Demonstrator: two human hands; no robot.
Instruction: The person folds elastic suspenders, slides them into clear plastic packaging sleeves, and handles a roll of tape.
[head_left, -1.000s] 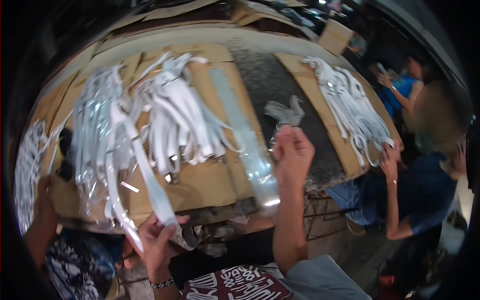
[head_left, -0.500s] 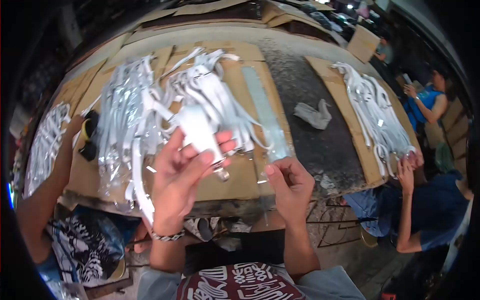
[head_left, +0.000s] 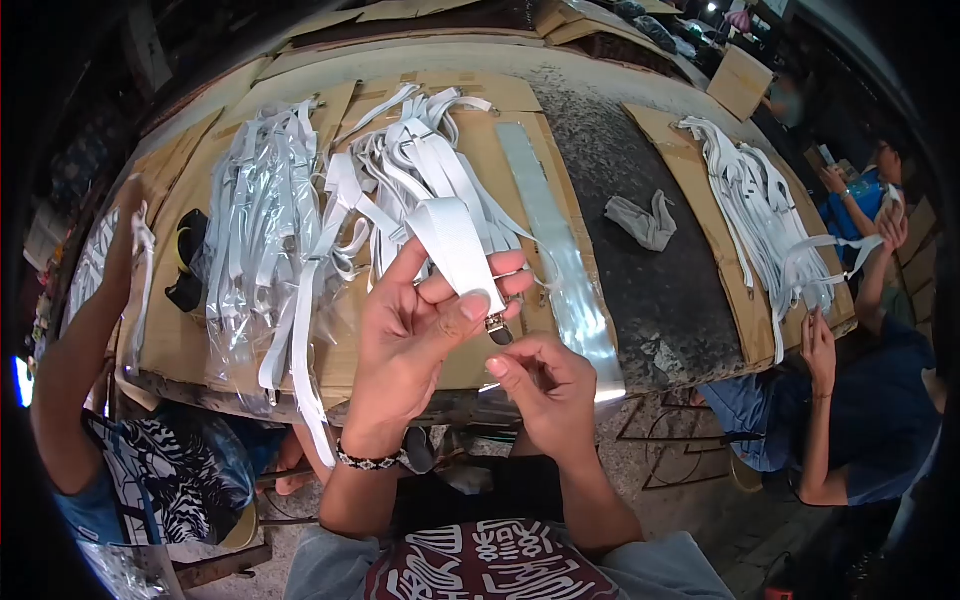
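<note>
A folded white suspender strap (head_left: 450,240) is in my left hand (head_left: 415,320), gripped between thumb and fingers. The metal clip (head_left: 498,330) at its end hangs below my fingertips. Just under the clip is my right hand (head_left: 545,385), its thumb and index finger pinched together; what they hold, if anything, I cannot make out. Beyond my right hand, a long clear plastic sleeve (head_left: 550,240) lies flat on the cardboard, its near end at the table edge. Behind my left hand lies a pile of white suspenders (head_left: 420,150).
Plastic-wrapped suspenders (head_left: 265,190) lie left, near a black-and-yellow tape roll (head_left: 187,260). Crumpled plastic (head_left: 643,220) rests on the dark tabletop. Another suspender pile (head_left: 750,210) lies right, where a co-worker's hands (head_left: 820,345) work. Another person's arm (head_left: 100,290) reaches in from the left.
My left hand has shifted right with the suspender strap. My right hand has moved from the plastic sleeve's edge down and left to beside the clip. The right-hand co-worker has lifted a strap.
</note>
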